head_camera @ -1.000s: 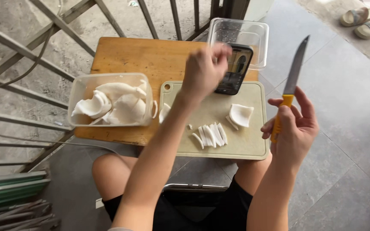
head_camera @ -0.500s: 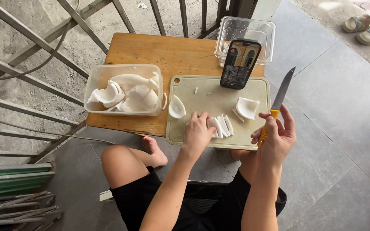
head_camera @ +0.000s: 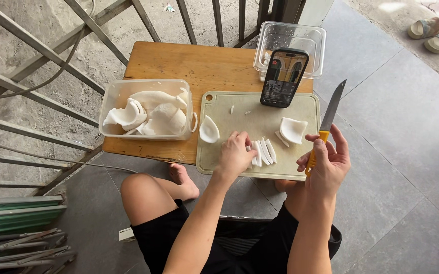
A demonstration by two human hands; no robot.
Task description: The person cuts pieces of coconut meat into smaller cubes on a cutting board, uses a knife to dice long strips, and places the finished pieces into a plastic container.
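Coconut strips under one hand, knife raised in the other

A seated person works at a low wooden desk [head_camera: 179,63] set against a metal railing. The left hand [head_camera: 234,155] rests palm down on a pale cutting board [head_camera: 250,119], fingers curled over the near end of a row of white coconut strips [head_camera: 264,150]. The strips are thin, slightly curved and packed side by side, their long axes running roughly away from the person with a slight lean to the left. How many lie under the fingers cannot be told.

The right hand [head_camera: 326,162] is wrapped around the yellow handle of a knife [head_camera: 331,109], held off the board's right edge. The steel blade points up and away from the person, tilted a little to the right. The handle is mostly hidden by the grip.

Two larger curved coconut pieces lie on the board, one at its left side [head_camera: 209,129] and one near the right [head_camera: 293,129]. A phone [head_camera: 284,77] leans upright against a clear tub [head_camera: 290,38] at the back. A second clear tub [head_camera: 148,109] on the left holds more white coconut shells. Sandals [head_camera: 435,33] lie on the tiled floor, partly cut off by the frame.
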